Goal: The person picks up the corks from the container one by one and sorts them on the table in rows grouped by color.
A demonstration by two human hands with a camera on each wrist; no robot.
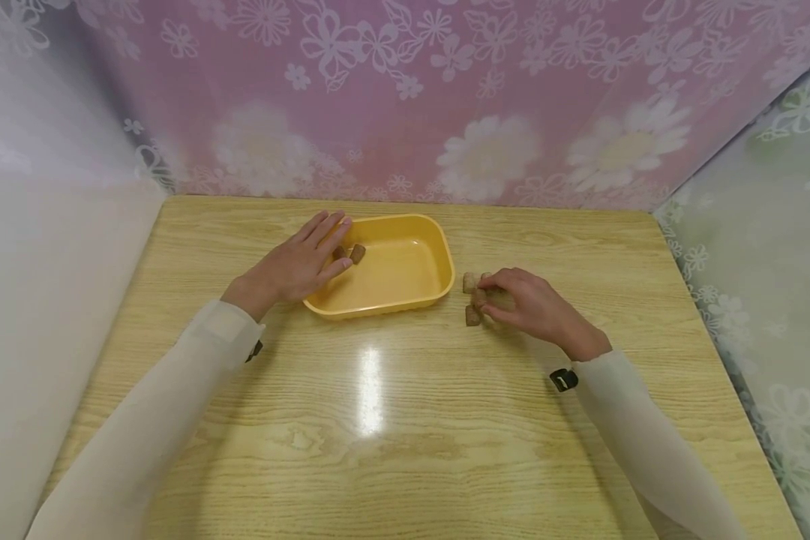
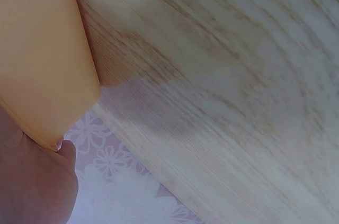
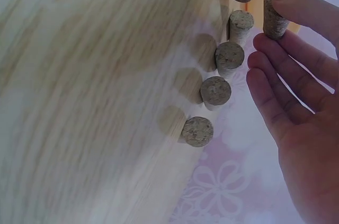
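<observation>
My right hand pinches a brown cork stopper between thumb and fingertips, lifted over the table just right of the yellow plastic tub. In the right wrist view its other fingers are extended, and a row of several tapered corks stands upright beside them. Seen from the head, a cork stands near the pinching fingertips. My left hand lies across the tub's left rim with its fingers extended. Two corks lie inside the tub near that thumb, one partly hidden by the hand.
The tub sits toward the back of a wood-grain table. A pink flowered curtain hangs along the back edge, with a white cover at the left and a pale flowered one at the right.
</observation>
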